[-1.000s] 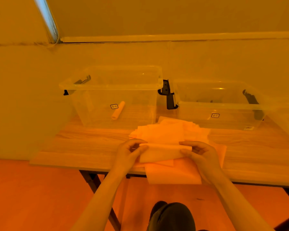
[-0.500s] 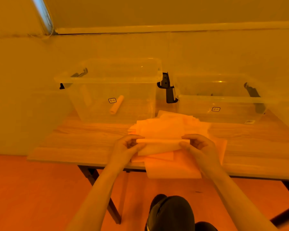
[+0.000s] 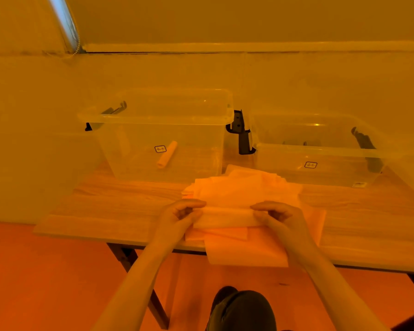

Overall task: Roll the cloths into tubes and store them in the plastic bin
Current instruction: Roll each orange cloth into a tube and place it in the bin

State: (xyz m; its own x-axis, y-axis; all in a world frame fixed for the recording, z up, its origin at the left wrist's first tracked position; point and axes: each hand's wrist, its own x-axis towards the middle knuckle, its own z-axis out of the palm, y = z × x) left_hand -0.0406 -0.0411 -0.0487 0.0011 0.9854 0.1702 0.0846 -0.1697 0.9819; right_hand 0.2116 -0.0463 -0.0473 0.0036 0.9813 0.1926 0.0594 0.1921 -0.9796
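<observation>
Item 1: left hand [image 3: 181, 215], fingers curled over the left end of a pale orange cloth tube, half rolled [image 3: 226, 217], thumb beneath; it grips that end

Item 2: right hand [image 3: 279, 218], fingers curled over the right end of the same tube; it grips likewise

Item 3: the half-rolled tube, lying crosswise between the 2 hands on the near part of the light wooden table [image 3: 110, 206]. Against the pictures of 1 second and half a second ago, the roll sits further up its sheet and looks tighter; both hands have turned forward with it. Judgement: rolling is well under way, though loose sheet remains beyond the roll

Item 4: untidy stack of flat orange cloths [image 3: 246, 187], directly beneath and behind the tube; 1 sheet overhangs the near table edge. How many cloths it holds cannot be told

Item 5: clear plastic bin with black latches, left [image 3: 153, 118], at the back of the table, holding 1 small finished orange cloth roll [image 3: 167, 154] leaning on its floor. Judgement: 1 cloth stored, so the task is at an early stage

Item 6: second clear plastic bin, lower, right [image 3: 320, 151], beside the first; no cloth visible in it

Item 7: orange floor [image 3: 46, 283] below; a dark shoe [image 3: 243, 309] at the bottom edge
</observation>
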